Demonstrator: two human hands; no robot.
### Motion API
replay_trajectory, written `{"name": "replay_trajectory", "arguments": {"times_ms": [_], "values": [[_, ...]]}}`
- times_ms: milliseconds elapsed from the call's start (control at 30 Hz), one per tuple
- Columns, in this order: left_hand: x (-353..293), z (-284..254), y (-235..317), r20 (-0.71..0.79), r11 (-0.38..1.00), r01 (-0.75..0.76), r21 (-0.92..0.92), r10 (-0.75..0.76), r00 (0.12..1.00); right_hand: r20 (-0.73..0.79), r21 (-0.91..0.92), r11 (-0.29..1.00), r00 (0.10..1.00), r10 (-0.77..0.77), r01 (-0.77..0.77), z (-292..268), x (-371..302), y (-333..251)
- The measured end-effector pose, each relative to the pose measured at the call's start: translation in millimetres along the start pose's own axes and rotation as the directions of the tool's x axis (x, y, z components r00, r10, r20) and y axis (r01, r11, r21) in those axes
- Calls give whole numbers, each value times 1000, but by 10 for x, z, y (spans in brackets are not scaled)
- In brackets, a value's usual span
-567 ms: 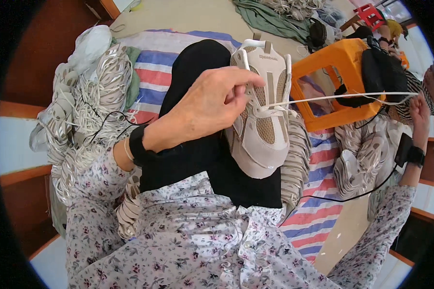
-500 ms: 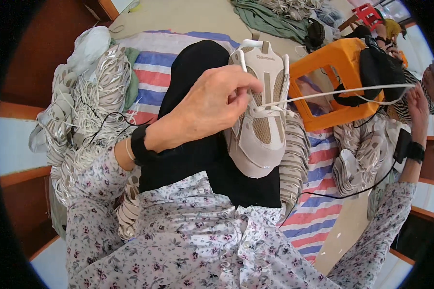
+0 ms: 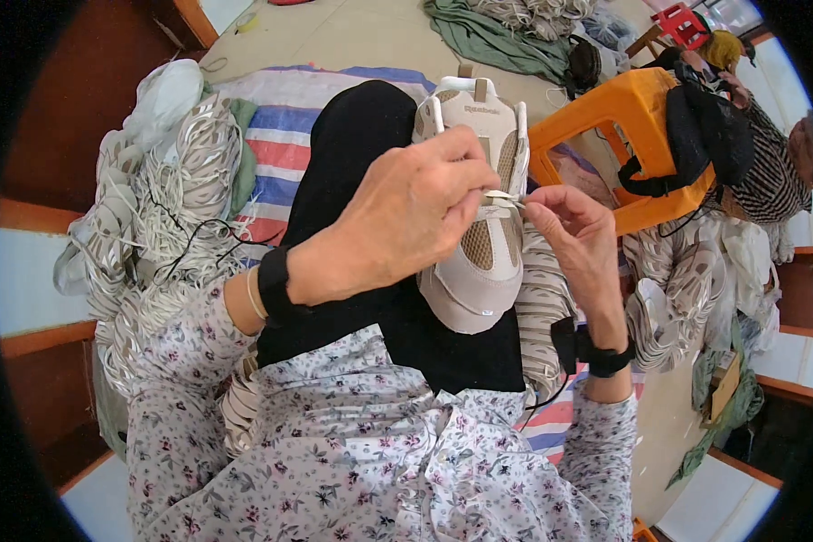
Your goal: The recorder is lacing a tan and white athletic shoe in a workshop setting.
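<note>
The work in hand looks like lacing a shoe, and I judge it is in an early step, because the lace (image 3: 499, 195) crosses only the lower part of the front, near the toe. The beige shoe (image 3: 490, 246) lies on the black cloth (image 3: 359, 117) over the person's lap, with its toe pointing to the person and its tongue pointing away.

The left hand (image 3: 405, 215) is above the left side of the shoe, and its thumb and fingers seem to pinch the lace. The right hand (image 3: 580, 230) is just beside the right edge, also gripping the lace with thumb and fingertip. A short piece of lace goes between the two hands. Exactly which hole they work at, I cannot tell, as the fingers hide it.

In my judgement, the next move calls for a precise pinch on the lace tip, guiding it through the loop or hole, and then an even pull that keeps the lace flat and the shoe steady on the soft lap.

To the right of the shoe is a row of similar shoe pieces (image 3: 544, 312), and beyond it stands an orange stool (image 3: 641, 90).
</note>
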State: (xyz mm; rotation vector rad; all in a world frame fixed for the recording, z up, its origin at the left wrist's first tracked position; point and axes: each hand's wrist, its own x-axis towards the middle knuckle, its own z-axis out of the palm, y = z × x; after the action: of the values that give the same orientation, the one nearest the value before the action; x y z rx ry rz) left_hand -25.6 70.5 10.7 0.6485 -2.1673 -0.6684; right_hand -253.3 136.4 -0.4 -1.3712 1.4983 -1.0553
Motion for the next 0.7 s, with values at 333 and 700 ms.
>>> {"name": "replay_trajectory", "arguments": {"times_ms": [333,700], "values": [[119,277,107,101,958,17,287,-48,994,-71,351,936,996,60,-31,218,-109,233],[324,6,116,255,612,613,-500,-572,780,-242,-84,948,917,-318,307,172,19,186]]}}
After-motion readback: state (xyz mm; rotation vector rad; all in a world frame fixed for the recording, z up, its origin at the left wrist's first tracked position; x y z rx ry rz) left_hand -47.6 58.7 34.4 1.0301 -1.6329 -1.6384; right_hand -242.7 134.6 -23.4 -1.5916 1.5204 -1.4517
